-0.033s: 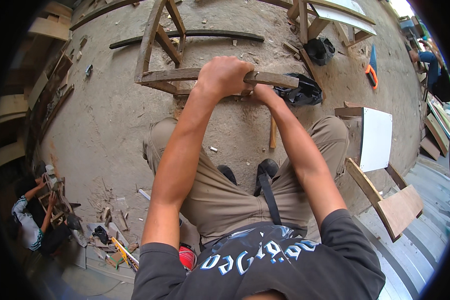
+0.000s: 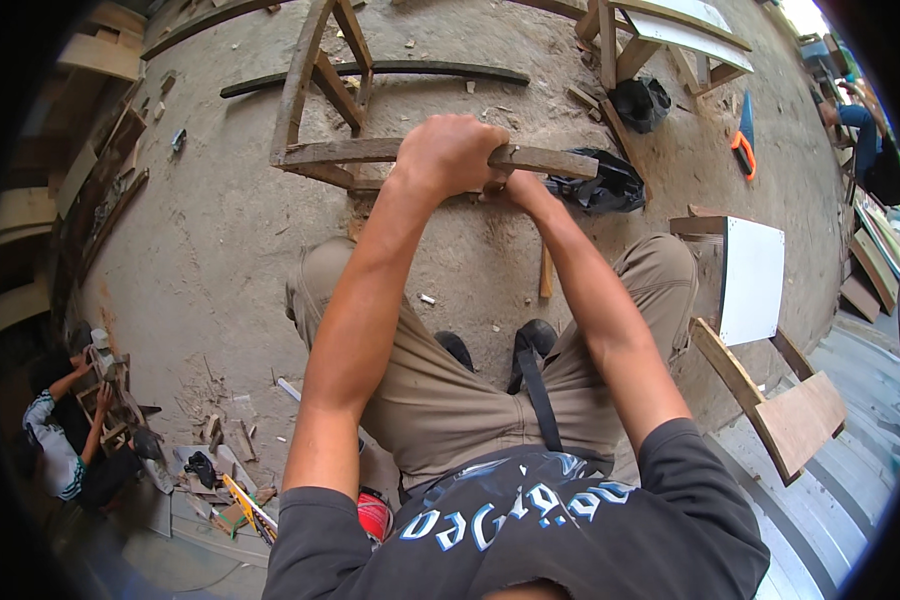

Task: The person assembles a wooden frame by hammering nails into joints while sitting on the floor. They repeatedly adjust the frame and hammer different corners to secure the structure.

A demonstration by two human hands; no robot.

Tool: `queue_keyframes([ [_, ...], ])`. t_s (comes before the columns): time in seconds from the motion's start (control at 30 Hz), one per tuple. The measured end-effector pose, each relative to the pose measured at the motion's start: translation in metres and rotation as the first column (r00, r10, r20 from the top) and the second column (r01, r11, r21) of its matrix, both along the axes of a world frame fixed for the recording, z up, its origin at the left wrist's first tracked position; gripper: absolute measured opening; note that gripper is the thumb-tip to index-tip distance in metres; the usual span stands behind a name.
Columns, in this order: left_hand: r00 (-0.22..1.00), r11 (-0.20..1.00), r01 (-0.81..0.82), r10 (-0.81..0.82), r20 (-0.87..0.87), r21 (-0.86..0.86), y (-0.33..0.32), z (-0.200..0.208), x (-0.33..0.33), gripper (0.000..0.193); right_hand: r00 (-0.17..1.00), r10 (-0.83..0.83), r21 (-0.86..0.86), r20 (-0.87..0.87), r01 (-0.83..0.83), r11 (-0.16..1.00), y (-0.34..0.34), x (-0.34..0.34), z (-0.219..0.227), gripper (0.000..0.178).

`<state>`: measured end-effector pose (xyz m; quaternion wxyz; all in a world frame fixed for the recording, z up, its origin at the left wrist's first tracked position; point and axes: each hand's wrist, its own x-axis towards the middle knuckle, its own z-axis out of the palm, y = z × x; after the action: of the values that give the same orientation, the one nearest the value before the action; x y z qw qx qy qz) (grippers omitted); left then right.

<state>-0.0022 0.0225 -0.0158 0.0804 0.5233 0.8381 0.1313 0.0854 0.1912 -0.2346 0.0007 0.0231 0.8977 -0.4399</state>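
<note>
My left hand [image 2: 444, 158] is closed over the top wooden bar [image 2: 555, 161] of a rough wooden frame [image 2: 296, 90], which stands on the floor in front of me. Just below and to the right, my right hand [image 2: 522, 190] is closed close to the underside of that bar. Its fingertips are partly hidden behind the left hand and the wood, so what they hold does not show. Below the right hand, a thin wooden stick [image 2: 546, 268] points down toward my feet. The bar's free end reaches to a black plastic bag [image 2: 610, 183].
A handsaw [image 2: 744, 142] with an orange handle lies at the right. Nearer stands a wooden piece with a white panel [image 2: 752, 280]. A second white-topped frame [image 2: 670, 28] is at the far right. Wood scraps [image 2: 225, 440] and a person [image 2: 65, 430] are at the lower left.
</note>
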Motion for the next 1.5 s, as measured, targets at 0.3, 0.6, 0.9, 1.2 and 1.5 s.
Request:
queue_keyframes([
  [0.3, 1.0, 0.999, -0.027, 0.027, 0.013, -0.023, -0.002, 0.004, 0.001, 0.032, 0.995, -0.096, -0.393, 0.039, 0.104, 0.914, -0.015, 0.004, -0.035, 0.032],
  [0.6, 0.998, 0.998, -0.026, 0.029, 0.055, -0.059, -0.001, 0.006, 0.003, 0.04, 0.926, -0.1, -0.895, 0.363, 0.377, 0.238, -0.019, 0.004, -0.029, 0.026],
  [0.9, 0.999, 1.0, -0.01, 0.011, 0.031, -0.026, 0.002, 0.005, 0.001, 0.037, 0.994, -0.106, -0.4, 0.017, 0.104, 0.911, -0.02, 0.006, -0.019, 0.028],
  [1.2, 0.999, 0.998, -0.035, 0.037, 0.036, -0.048, 0.0, 0.004, 0.002, 0.037, 1.0, -0.022, -0.153, -0.003, 0.021, 0.988, -0.021, 0.004, 0.002, 0.04],
  [1.5, 0.998, 0.996, -0.042, 0.045, 0.032, -0.08, 0.003, 0.005, 0.001, 0.036, 0.989, -0.103, -0.347, 0.105, 0.134, 0.928, -0.019, 0.0, -0.002, 0.04],
])
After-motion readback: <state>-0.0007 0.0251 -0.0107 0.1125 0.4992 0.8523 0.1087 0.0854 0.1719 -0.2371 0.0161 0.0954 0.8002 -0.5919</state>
